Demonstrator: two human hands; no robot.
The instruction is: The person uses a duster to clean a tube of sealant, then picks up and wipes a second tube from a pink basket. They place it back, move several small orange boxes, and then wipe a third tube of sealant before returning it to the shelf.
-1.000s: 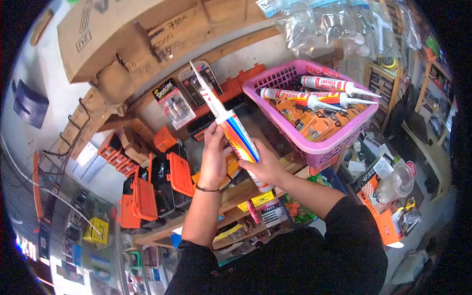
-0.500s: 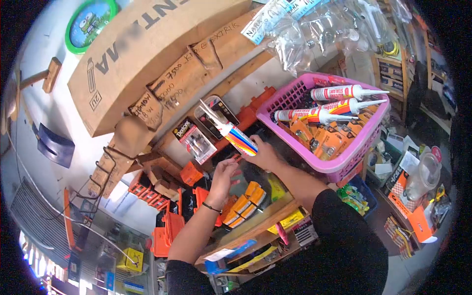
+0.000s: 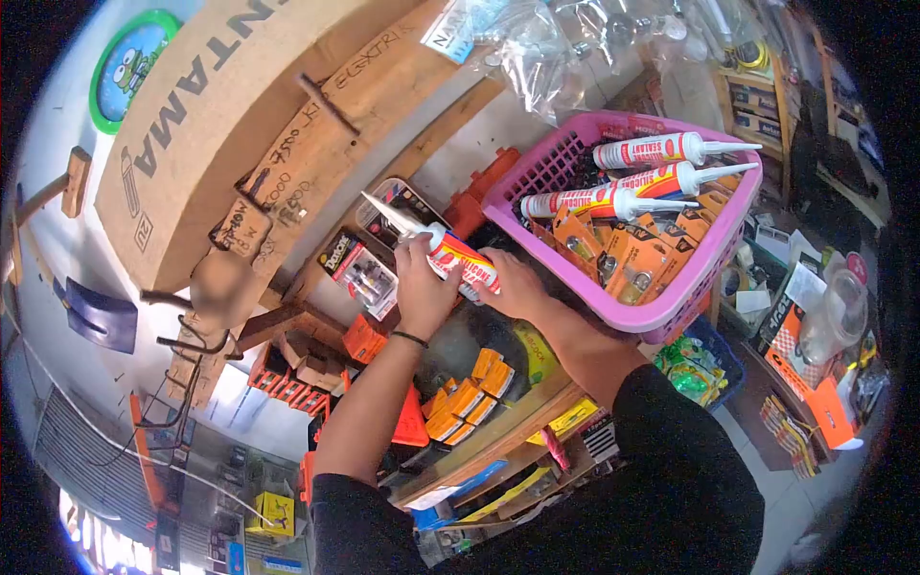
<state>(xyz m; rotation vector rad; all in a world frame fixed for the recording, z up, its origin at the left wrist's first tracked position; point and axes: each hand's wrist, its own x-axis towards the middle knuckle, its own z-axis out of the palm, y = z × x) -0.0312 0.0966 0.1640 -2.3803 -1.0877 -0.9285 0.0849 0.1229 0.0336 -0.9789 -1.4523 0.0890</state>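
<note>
Both hands hold a silicone sealant tube [image 3: 461,258] with a white nozzle that points up and left. My left hand [image 3: 423,285] wraps the tube near its nozzle end, and a dark band circles that wrist. Around the tube's lower end closes my right hand [image 3: 515,284]. To the right, a pink plastic basket [image 3: 671,299] contains several orange packets [image 3: 637,261]. Three more sealant tubes [image 3: 644,150] lie on top of them, nozzles to the right. Behind the held tube stands a carded package [image 3: 365,273] with a black and white front.
Several small orange boxes [image 3: 467,402] lie on the glass counter below my hands. A large cardboard box [image 3: 192,125] is on a wooden shelf at upper left. Clear plastic bags [image 3: 537,67] hang overhead. Green packets [image 3: 692,372] fill a blue basket beneath the pink one.
My left hand has moved up and taken hold of the tube, which my right hand alone held before. The tube has turned, so its red silicone label now faces me. The view has shifted slightly.
</note>
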